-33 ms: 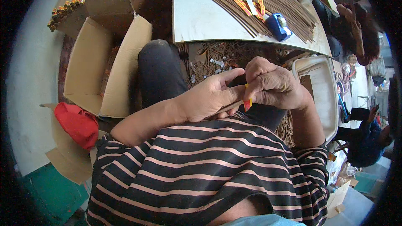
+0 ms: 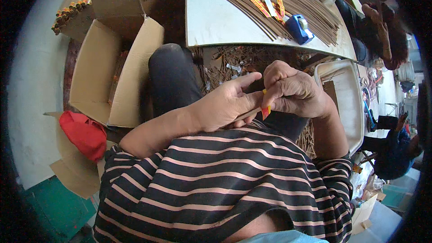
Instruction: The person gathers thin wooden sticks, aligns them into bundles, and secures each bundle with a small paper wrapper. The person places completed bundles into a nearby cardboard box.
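Observation:
In front of my chest, my left hand [image 2: 231, 101] is closed around a small bundle of thin brown incense sticks [image 2: 246, 116], its thumb lying along them. The sticks run back under the palm toward my striped shirt. At their right end my right hand [image 2: 292, 91] pinches a red and yellow paper band [image 2: 266, 113] between thumb and bent fingers. The band hangs down below the fingertips, and the hands nearly touch. How far it wraps around the sticks is hidden by my fingers.
Ahead, a white table [image 2: 211, 27] bears loose incense sticks [image 2: 310, 6], paper bands and a blue tape dispenser [image 2: 299, 29]. An open cardboard box [image 2: 92, 69] and a red cloth [image 2: 83, 135] are at left. A white tub [image 2: 357, 103] stands at right; other people sit beyond.

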`<state>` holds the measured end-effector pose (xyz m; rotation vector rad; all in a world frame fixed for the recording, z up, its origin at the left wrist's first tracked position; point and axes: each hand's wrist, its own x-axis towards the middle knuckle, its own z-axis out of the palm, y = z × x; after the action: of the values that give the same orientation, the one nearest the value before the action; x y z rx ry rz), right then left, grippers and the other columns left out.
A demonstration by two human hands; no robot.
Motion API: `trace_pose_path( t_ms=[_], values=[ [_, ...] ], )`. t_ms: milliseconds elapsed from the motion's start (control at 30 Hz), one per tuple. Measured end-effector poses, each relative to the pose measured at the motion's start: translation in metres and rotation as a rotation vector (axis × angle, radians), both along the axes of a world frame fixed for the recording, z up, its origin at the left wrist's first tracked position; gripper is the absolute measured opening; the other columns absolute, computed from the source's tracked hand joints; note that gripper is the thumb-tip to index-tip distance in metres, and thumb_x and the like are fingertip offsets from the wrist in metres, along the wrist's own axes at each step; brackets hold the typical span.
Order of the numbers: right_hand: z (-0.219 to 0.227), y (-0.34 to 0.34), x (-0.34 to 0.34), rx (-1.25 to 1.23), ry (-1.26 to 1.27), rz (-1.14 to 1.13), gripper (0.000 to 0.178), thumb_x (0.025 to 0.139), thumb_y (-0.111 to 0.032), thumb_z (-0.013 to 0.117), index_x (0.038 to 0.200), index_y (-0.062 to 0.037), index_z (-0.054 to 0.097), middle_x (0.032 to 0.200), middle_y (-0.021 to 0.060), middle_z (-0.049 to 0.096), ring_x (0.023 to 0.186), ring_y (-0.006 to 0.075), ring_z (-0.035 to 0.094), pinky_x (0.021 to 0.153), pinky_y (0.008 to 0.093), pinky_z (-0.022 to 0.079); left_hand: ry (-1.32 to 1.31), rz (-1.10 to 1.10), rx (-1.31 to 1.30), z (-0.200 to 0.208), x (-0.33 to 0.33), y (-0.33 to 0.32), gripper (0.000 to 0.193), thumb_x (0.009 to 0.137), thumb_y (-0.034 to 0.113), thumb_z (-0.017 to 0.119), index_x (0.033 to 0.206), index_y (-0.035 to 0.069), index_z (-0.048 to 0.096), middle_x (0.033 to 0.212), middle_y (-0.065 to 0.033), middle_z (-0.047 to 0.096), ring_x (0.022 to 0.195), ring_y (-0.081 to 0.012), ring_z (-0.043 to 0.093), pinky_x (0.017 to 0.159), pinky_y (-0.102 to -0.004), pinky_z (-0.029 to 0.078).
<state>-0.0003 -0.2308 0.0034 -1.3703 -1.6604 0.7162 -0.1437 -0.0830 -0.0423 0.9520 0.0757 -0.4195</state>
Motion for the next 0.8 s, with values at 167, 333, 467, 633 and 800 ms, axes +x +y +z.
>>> trace_pose_path(
  t_ms=[167, 333, 467, 633, 800],
  values=[
    [-0.005, -0.011, -0.017, -0.006, 0.348, -0.568, 0.041, 0.074, -0.040, 0.067, 0.085, -0.0023, 0.055, 0.089, 0.0047, 0.049, 0.082, 0.0160, 0.046, 0.076, 0.0278, 0.036, -0.022, 0.260, 0.278, 0.009, -0.007, 0.003, 0.067, 0.090, 0.032, 0.050, 0.137, 0.000, 0.015, 0.067, -0.0031, 0.050, 0.051, -0.0051, 0.042, 0.045, -0.0165, 0.036],
    [-0.021, -0.002, -0.051, -0.135, 0.181, -0.641, 0.043, 0.069, -0.033, 0.076, 0.084, 0.0022, 0.056, 0.074, 0.0076, 0.052, 0.070, 0.0113, 0.050, 0.061, 0.0251, 0.042, -0.031, 0.373, 0.339, 0.020, -0.008, 0.003, 0.061, 0.090, 0.033, 0.051, 0.133, 0.002, 0.022, 0.069, -0.0011, 0.050, 0.052, -0.0041, 0.043, 0.045, -0.0158, 0.035],
    [-0.033, 0.007, -0.047, -0.187, 0.351, -0.636, 0.026, 0.081, -0.024, 0.065, 0.078, 0.0003, 0.056, 0.068, 0.0038, 0.051, 0.063, 0.0090, 0.046, 0.055, 0.0225, 0.039, -0.030, 0.381, 0.335, 0.019, -0.008, 0.002, 0.043, 0.090, 0.034, 0.050, 0.116, 0.003, 0.037, 0.068, -0.0017, 0.049, 0.051, -0.0051, 0.043, 0.045, -0.0160, 0.035],
    [-0.041, 0.009, -0.043, -0.073, 0.467, -0.564, 0.024, 0.083, -0.023, 0.064, 0.077, -0.0010, 0.056, 0.069, 0.0013, 0.051, 0.064, 0.0077, 0.046, 0.055, 0.0221, 0.039, 0.002, 0.320, 0.242, 0.021, -0.008, 0.007, 0.027, 0.093, 0.028, 0.046, 0.105, 0.003, 0.043, 0.068, -0.0021, 0.048, 0.053, -0.0045, 0.042, 0.046, -0.0149, 0.035],
    [-0.050, 0.007, -0.038, 0.040, 0.479, -0.501, 0.023, 0.083, -0.022, 0.064, 0.076, -0.0020, 0.055, 0.069, -0.0002, 0.051, 0.064, 0.0068, 0.046, 0.055, 0.0215, 0.039, -0.014, 0.236, 0.254, 0.023, -0.005, 0.008, 0.036, 0.093, 0.039, 0.041, 0.105, 0.005, 0.043, 0.068, -0.0029, 0.049, 0.050, -0.0064, 0.043, 0.045, -0.0161, 0.034]
  ],
)
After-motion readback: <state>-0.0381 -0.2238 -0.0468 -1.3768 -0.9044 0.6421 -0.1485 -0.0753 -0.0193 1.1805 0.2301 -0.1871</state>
